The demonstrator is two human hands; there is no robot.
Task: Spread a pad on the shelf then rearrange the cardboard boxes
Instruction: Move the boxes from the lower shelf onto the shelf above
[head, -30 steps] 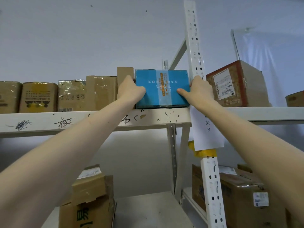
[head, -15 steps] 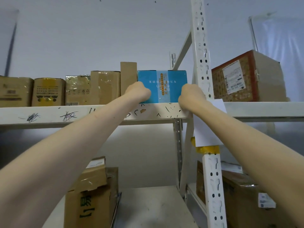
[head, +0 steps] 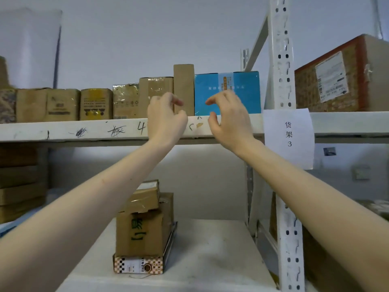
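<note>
Shelf sign (head: 289,135) reads "货架 3"; left grip (head: 166,119), right grip (head: 229,119) loosely spread.

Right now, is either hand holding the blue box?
No, the left hand and right hand hover loosely curled before the shelf, gripping nothing; the blue box stands on it.

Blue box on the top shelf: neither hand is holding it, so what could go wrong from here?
1. The tall narrow cardboard box stands on end beside the blue box. The left hand, open right in front of it, might knock it over.
2. The right hand, also open, hovers near the paper label hanging at the shelf front and could snag it.
</note>
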